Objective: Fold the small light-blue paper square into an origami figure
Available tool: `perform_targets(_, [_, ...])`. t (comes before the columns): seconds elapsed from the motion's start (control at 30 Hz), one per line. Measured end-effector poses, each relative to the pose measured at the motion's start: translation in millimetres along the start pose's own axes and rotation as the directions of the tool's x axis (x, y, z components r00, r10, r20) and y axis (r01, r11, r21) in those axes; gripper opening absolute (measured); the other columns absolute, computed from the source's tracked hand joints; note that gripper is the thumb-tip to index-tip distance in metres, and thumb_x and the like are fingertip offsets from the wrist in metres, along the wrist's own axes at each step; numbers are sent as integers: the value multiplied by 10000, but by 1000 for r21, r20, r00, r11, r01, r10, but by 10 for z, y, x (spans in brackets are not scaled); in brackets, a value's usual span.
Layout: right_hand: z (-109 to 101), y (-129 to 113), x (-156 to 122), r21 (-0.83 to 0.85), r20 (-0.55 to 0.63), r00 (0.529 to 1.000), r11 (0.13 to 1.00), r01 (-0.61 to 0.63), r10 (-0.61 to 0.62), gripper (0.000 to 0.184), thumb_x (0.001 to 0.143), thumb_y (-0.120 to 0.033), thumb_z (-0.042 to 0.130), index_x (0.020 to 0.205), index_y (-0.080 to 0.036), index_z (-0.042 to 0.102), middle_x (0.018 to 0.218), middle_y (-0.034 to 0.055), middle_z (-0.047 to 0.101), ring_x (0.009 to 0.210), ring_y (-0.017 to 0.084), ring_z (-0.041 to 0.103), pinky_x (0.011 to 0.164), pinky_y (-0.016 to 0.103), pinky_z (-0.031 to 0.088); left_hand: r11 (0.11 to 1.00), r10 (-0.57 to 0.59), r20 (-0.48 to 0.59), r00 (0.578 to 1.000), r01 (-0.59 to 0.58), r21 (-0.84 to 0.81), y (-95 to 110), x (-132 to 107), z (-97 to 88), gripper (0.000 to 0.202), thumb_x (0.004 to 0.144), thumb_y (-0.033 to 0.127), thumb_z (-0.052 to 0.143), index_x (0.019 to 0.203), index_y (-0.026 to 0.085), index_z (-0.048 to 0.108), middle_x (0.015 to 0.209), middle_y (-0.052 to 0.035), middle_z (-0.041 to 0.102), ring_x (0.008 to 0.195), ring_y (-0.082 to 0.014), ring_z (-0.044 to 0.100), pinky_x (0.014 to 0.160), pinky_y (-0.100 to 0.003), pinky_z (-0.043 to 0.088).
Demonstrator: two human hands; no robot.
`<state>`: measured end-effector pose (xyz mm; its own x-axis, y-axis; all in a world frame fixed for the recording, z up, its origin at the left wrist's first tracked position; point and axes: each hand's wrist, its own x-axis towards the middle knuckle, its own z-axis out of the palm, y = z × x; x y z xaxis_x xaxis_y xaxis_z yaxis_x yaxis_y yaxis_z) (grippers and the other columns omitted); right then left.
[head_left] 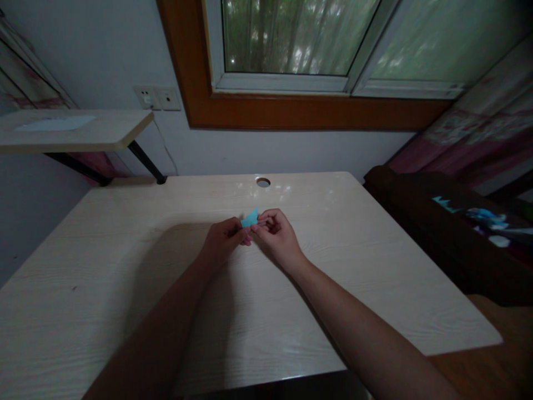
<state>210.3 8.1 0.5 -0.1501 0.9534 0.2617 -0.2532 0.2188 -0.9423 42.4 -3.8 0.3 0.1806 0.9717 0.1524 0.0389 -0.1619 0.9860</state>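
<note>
A small piece of folded light-blue paper (250, 218) is held between both hands over the middle of the desk. One pointed corner of it sticks up. On its left side, my left hand (224, 238) pinches the paper between thumb and fingers. My right hand (278, 236) grips the right side, thumb at the lower edge and the other fingers curled behind. The fingers hide part of the paper, so its full shape cannot be made out.
The pale wooden desk (353, 239) has a round cable hole (263, 182) near its back edge. A raised shelf (83, 133) on black legs stands at the back left, with a white sheet (56, 123) on it. Beyond the right edge, a dark brown piece of furniture (416, 222) bears several small items.
</note>
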Motion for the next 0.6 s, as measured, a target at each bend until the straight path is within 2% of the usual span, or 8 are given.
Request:
perform_targets(0.3, [21,-38,5,30,-38,999,1000,2,-1,265,750,-228,747,896,-231,525,761,-36,646,661,118,606,637,265,461,999,-11,-10,1000,11,41,102,-20,28,258,836,380,666,722,155,612,684,-42,731,616,-151,698,616,-252,560])
perform_targets(0.6, [-2,-29,-4,19,-49,998,999,43,-42,234,830,-236,681,951,-244,481,716,-57,657,678,126,626,682,286,471,998,-31,17,999,31,-46,39,-3,15,257,839,377,673,726,153,620,718,-45,737,626,-147,696,621,-252,560])
